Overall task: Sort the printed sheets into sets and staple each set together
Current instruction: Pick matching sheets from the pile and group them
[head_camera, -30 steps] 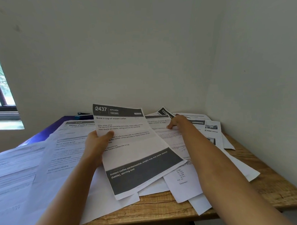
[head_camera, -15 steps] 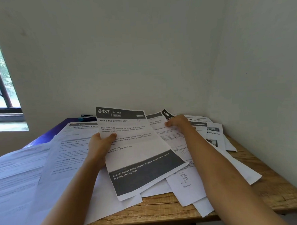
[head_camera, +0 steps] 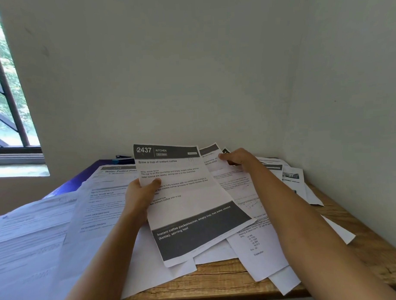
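My left hand (head_camera: 142,192) grips the left edge of a printed sheet (head_camera: 190,201) headed "2437 KITCHEN, Brew a cup of instant coffee", held tilted above the pile. My right hand (head_camera: 236,158) pinches the top corner of another sheet (head_camera: 212,157) with a dark header, lifting it just behind the first. Under both lies a loose heap of printed sheets (head_camera: 256,233) spread over the wooden table (head_camera: 219,281). A "Water Potted Plant" sheet (head_camera: 104,198) lies to the left. No stapler is in view.
More sheets (head_camera: 27,234) overhang the table on the left, over a purple cover (head_camera: 81,178). A dark pen-like object (head_camera: 123,157) lies at the back. Walls close the back and right; a window (head_camera: 4,100) is at the left.
My right hand has drawn nearer and raised the corner of the dark-headed sheet off the pile. The left hand's sheet has stayed almost still.
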Action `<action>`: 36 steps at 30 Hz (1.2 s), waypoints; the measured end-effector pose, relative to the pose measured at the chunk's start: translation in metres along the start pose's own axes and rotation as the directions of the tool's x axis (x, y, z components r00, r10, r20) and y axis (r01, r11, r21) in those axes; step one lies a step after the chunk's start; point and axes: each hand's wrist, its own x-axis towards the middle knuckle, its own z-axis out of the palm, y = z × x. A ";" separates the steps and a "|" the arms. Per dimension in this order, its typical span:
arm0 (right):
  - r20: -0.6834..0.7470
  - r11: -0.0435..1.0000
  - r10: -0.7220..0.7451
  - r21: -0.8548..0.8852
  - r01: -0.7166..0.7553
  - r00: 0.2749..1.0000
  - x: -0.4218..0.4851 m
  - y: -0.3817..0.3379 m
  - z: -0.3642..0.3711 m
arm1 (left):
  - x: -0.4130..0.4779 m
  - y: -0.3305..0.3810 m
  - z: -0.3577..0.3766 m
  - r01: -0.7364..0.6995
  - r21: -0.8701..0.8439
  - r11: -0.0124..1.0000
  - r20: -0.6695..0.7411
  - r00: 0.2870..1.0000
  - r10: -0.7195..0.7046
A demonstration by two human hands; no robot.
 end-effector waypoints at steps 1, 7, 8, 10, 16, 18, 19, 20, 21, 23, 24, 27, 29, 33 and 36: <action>0.003 0.999 -0.024 0.025 0.023 1.000 0.002 -0.001 0.001 | 0.000 0.000 0.000 -0.006 -0.008 1.000 -0.001 1.000 0.006; -0.277 0.938 -0.242 0.180 0.298 0.930 0.004 -0.017 -0.008 | -0.004 0.003 0.001 -0.064 -0.087 0.994 0.003 0.998 0.064; -0.329 0.914 -0.253 0.227 0.336 0.910 -0.001 -0.024 -0.012 | -0.005 0.004 0.000 -0.076 -0.098 0.992 0.009 0.997 0.077; -0.408 0.846 -0.275 0.327 0.421 0.871 -0.008 -0.037 -0.020 | -0.007 0.007 0.000 -0.094 -0.124 0.988 0.028 0.995 0.099; -0.581 0.670 -0.262 0.466 0.578 0.771 -0.022 -0.066 -0.046 | -0.014 0.013 0.000 -0.114 -0.189 0.975 0.061 0.990 0.127; -0.616 0.622 -0.261 0.481 0.618 0.743 -0.026 -0.072 -0.055 | -0.015 0.014 -0.001 -0.119 -0.201 0.972 0.062 0.989 0.134; -0.630 0.604 -0.258 0.486 0.632 0.732 -0.028 -0.075 -0.060 | -0.015 0.015 -0.001 -0.124 -0.206 0.971 0.067 0.988 0.140; -0.643 0.593 -0.253 0.487 0.641 0.723 -0.029 -0.078 -0.064 | -0.016 0.016 -0.001 -0.128 -0.212 0.969 0.077 0.986 0.147; -0.654 0.588 -0.248 0.484 0.647 0.715 -0.031 -0.080 -0.068 | -0.016 0.017 -0.002 -0.131 -0.221 0.966 0.086 0.985 0.153; -0.665 0.604 -0.236 0.471 0.643 0.709 -0.033 -0.084 -0.074 | -0.017 0.019 -0.002 -0.130 -0.244 0.961 0.095 0.983 0.157; -0.664 0.629 -0.224 0.461 0.626 0.714 -0.035 -0.085 -0.077 | -0.017 0.020 -0.003 -0.129 -0.254 0.958 0.097 0.983 0.158; -0.603 0.735 -0.197 0.431 0.524 0.773 -0.034 -0.080 -0.082 | -0.018 0.023 -0.005 -0.132 -0.287 0.949 0.119 0.978 0.172; -0.494 0.780 -0.196 0.445 0.440 0.847 -0.034 -0.072 -0.083 | -0.018 0.025 -0.005 -0.132 -0.296 0.946 0.133 0.975 0.178; -0.298 0.823 -0.148 0.492 0.284 0.943 -0.044 -0.059 -0.075 | -0.019 0.024 -0.003 -0.177 -0.277 0.945 0.115 0.970 0.215; -0.139 0.817 -0.105 0.552 0.165 0.985 -0.059 -0.052 -0.059 | -0.018 0.023 -0.001 -0.197 -0.282 0.939 0.080 0.970 0.228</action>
